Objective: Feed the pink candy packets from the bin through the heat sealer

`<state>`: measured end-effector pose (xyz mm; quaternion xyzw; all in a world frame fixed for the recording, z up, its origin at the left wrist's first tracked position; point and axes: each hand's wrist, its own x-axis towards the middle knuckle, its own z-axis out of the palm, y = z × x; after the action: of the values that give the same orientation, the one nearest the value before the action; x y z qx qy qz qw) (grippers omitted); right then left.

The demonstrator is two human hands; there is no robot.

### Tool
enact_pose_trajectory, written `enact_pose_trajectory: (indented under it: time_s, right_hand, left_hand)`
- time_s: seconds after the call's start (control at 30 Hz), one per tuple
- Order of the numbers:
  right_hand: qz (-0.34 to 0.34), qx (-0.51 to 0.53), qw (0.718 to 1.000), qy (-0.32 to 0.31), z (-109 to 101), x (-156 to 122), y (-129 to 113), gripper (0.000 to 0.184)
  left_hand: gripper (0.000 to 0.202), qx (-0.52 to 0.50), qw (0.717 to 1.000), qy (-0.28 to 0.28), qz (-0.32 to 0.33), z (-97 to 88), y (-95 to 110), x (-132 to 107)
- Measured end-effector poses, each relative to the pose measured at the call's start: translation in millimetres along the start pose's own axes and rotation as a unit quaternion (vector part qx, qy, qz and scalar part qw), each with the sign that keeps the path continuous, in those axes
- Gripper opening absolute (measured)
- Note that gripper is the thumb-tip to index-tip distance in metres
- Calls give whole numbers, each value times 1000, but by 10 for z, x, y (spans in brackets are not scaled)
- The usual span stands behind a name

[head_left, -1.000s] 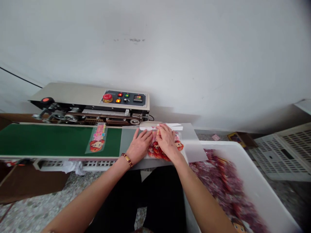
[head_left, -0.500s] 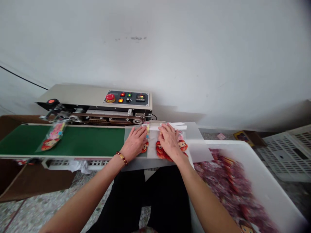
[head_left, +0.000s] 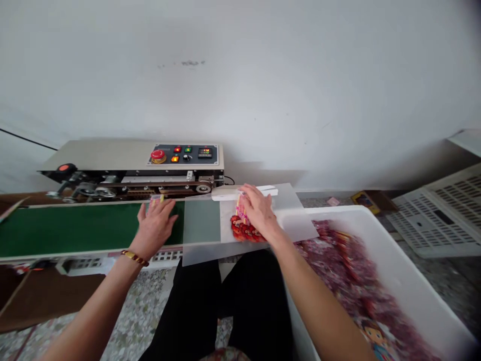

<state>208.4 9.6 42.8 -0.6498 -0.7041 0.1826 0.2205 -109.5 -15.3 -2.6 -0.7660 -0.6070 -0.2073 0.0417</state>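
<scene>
My left hand (head_left: pixel 157 223) is over the green conveyor belt (head_left: pixel 93 225) of a band sealing machine. Its fingers are spread, and under them lies a packet (head_left: pixel 155 203), mostly hidden, whose pink and yellow top shows close to the sealing band. On the white sheet to the right, my right hand (head_left: pixel 259 208) rests its outstretched fingers on several overlapping clear packets (head_left: pixel 242 228). These have pink printing and red-haired cartoon figures at the near end. Part of that group is covered by the hand.
The sealing machine (head_left: pixel 131 163) stands against the wall, with lit buttons and a display. A white foam box (head_left: pixel 370 215) full of similar packets is at my right. Beyond it are white plastic crates (head_left: pixel 439 215). A cardboard box (head_left: pixel 56 296) sits below left.
My left hand has moved left with one packet, from the translucent sheet onto the belt. The earlier packet on the belt has travelled left, nearly out of view. My right hand stays at the packets.
</scene>
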Motion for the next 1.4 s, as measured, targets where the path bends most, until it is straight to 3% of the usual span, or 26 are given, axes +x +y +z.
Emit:
enact_pose_trajectory:
  time_s: [0.2, 0.3, 0.43, 0.57, 0.67, 0.8, 0.9, 1.07, 1.4]
  right_hand:
    - [41, -121, 991, -36, -168, -158, 269, 40]
    - [12, -167, 986, -28, -137, -182, 165, 39]
    - [-29, -208, 978, 1, -65, -172, -75, 34]
    - [-48, -195, 980, -2, -28, -214, -156, 36]
    - [-68, -125, 989, -27, -60, -285, -32, 38]
    - [-31, -76, 996, 25, -110, -377, 192, 38]
    - [-2, -131, 991, 21, -75, -413, 214, 38]
    - [-27, -173, 984, -6, 20, -430, 68, 41]
    - [-34, -194, 980, -30, -30, -395, 41, 38]
  left_hand:
    - [34, -104, 988, -40, 104, 137, 878, 8]
    - [37, -134, 982, -54, 122, 229, 1253, 62]
    - [39, -137, 985, -46, 98, 312, 1474, 205]
    - [43, -119, 981, -88, 127, 377, 1393, 327]
    - [38, -97, 981, -101, 131, 402, 1161, 369]
    - [32, -99, 987, -72, 104, 412, 922, 412]
    - [34, -123, 985, -53, 110, 437, 976, 435]
    - [44, -89, 980, -77, 160, 475, 1114, 393]
    - [44, -60, 987, -81, 128, 343, 723, 306]
